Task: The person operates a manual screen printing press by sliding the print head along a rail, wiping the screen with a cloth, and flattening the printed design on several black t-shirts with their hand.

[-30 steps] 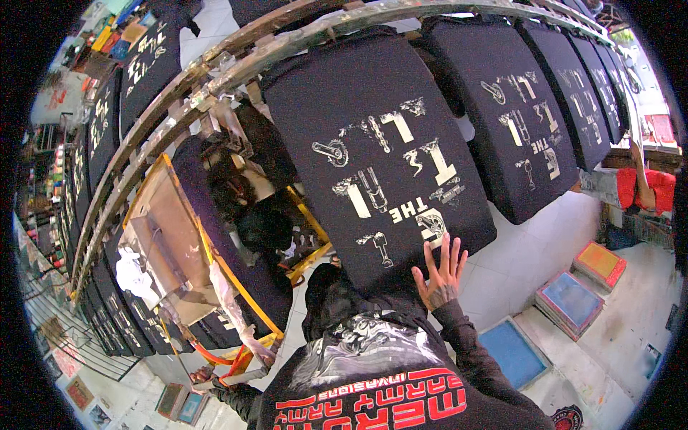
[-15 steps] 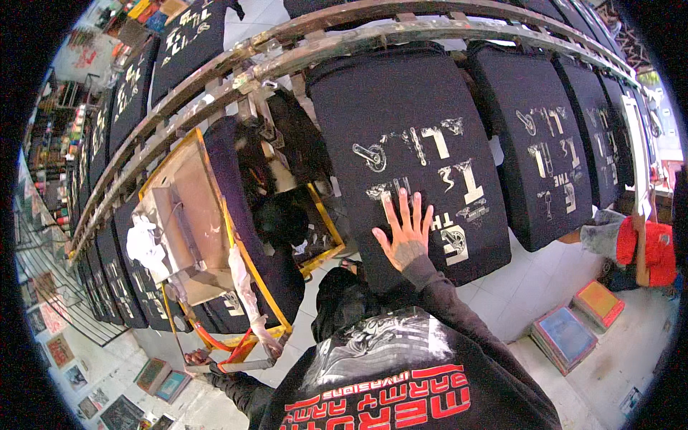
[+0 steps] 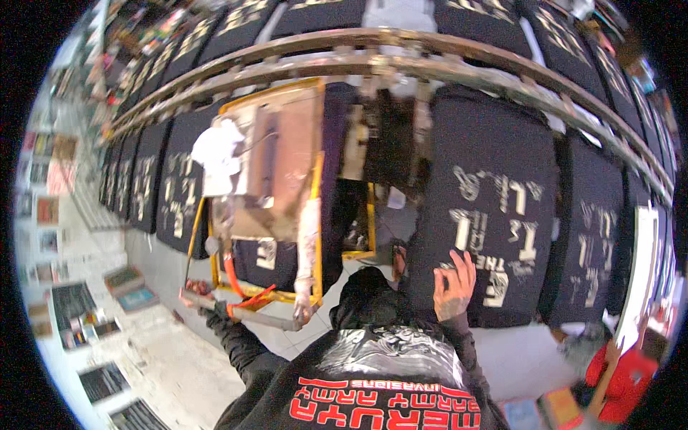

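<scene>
My left hand (image 3: 196, 290) is closed round a grey bar handle (image 3: 254, 316) at the near side of a wheel-less-looking yellow-edged frame (image 3: 321, 129). A metal box (image 3: 265, 158), a white cloth (image 3: 218, 147) and an orange-red hose (image 3: 233, 276) sit on that frame. Beneath it lies a black shirt fabric panel, mostly covered. My right hand (image 3: 455, 283), fingers apart and slightly bent, is over the near part of a black shirt (image 3: 487, 150) with white print, stretched on a board; whether it touches the cloth I cannot tell.
More black printed shirts (image 3: 588, 186) on boards line both sides of a long wooden rail (image 3: 380, 66). A person in red (image 3: 623, 383) is at the lower right, beside a pale upright board (image 3: 639, 272). Framed screens (image 3: 136, 290) lie on the floor at left.
The view has swung, so the yellow-edged frame and shirts sit farther right. My right hand's fingers were spread flat on the shirt and are now more bent. My left hand keeps the bar.
</scene>
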Motion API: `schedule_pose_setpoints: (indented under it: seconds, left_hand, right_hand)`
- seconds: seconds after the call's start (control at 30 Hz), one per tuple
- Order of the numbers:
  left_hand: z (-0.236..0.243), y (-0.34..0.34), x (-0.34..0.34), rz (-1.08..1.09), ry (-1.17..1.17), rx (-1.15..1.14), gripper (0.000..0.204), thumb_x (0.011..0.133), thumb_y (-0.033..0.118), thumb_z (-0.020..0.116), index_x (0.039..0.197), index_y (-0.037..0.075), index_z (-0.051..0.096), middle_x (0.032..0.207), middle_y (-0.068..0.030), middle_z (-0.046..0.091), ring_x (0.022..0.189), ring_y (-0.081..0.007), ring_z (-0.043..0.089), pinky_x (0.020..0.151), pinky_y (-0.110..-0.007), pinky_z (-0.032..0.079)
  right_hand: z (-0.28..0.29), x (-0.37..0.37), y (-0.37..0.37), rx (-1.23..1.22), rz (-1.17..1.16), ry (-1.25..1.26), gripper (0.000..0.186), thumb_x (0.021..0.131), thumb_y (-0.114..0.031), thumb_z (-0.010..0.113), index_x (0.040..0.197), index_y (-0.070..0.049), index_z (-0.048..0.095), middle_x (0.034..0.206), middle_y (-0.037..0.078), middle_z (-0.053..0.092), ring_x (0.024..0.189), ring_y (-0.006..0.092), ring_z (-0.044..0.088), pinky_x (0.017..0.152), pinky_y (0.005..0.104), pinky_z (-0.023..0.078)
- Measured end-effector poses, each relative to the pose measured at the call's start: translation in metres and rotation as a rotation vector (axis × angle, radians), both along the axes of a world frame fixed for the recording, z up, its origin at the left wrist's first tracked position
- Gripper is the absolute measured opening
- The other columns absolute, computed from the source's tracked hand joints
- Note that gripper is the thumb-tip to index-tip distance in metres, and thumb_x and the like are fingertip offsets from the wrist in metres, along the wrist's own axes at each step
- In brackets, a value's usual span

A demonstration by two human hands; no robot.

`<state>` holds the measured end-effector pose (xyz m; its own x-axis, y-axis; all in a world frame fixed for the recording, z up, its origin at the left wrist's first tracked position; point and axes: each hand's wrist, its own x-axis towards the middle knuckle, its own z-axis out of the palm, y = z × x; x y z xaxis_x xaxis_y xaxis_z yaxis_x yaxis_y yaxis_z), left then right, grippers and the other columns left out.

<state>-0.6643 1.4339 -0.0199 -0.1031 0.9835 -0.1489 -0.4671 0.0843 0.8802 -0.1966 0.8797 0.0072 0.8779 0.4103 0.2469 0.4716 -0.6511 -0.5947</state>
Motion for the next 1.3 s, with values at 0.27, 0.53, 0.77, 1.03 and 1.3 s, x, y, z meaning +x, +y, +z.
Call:
schedule_pose_setpoints:
  seconds: [0.27, 0.53, 0.77, 1.03, 1.3]
  left_hand:
    - [0.006, -0.031, 0.007, -0.15, -0.081, 0.036, 0.059, 0.09, 0.055, 0.036, 0.071, 0.003, 0.054, 0.044, 0.0024, 0.039, 0.036, -0.0123, 0.03, 0.041, -0.027, 0.026]
    - [0.058, -0.046, 0.058, -0.524, 0.25, -0.018, 0.044, 0.085, 0.045, 0.045, 0.079, 0.002, 0.053, 0.053, 0.0004, 0.041, 0.049, -0.0127, 0.039, 0.054, -0.027, 0.034]
    - [0.092, -0.042, 0.049, -0.84, 0.296, -0.116, 0.055, 0.08, 0.036, 0.054, 0.116, -0.006, 0.055, 0.072, -0.0045, 0.055, 0.069, -0.0125, 0.051, 0.071, -0.025, 0.041]
    - [0.105, -0.039, 0.065, -0.68, 0.257, -0.169, 0.032, 0.089, 0.021, 0.053, 0.108, -0.004, 0.059, 0.071, 0.0023, 0.05, 0.06, -0.0043, 0.044, 0.056, -0.02, 0.039]
    - [0.095, -0.03, 0.056, -0.757, 0.277, -0.054, 0.039, 0.083, 0.03, 0.055, 0.105, -0.002, 0.06, 0.067, 0.0074, 0.04, 0.057, -0.0027, 0.039, 0.053, -0.02, 0.037]
  right_hand:
    - [0.033, -0.014, 0.118, 0.244, 0.237, 0.206, 0.013, 0.085, -0.013, 0.066, 0.09, -0.001, 0.062, 0.093, 0.013, 0.065, 0.086, 0.0314, 0.063, 0.077, 0.0397, 0.05]
    - [0.065, -0.075, 0.226, 0.035, 0.279, 0.596, 0.067, 0.088, -0.029, 0.064, 0.141, -0.005, 0.031, 0.102, 0.019, 0.065, 0.093, 0.0307, 0.065, 0.082, 0.0386, 0.051]
    - [0.059, -0.114, 0.254, 0.09, 0.013, 0.619, 0.065, 0.087, -0.017, 0.061, 0.143, -0.009, 0.029, 0.084, 0.011, 0.062, 0.046, 0.0102, 0.053, 0.041, 0.0233, 0.043]
    - [0.04, -0.103, 0.247, -0.33, 0.001, 0.228, 0.037, 0.079, -0.019, 0.062, 0.108, 0.002, 0.055, 0.082, 0.02, 0.062, 0.073, 0.0341, 0.062, 0.067, 0.0416, 0.049]
    - [0.035, -0.11, 0.239, -0.18, -0.065, 0.396, 0.033, 0.075, -0.015, 0.059, 0.102, 0.003, 0.056, 0.084, 0.017, 0.062, 0.077, 0.0315, 0.06, 0.074, 0.0394, 0.047]
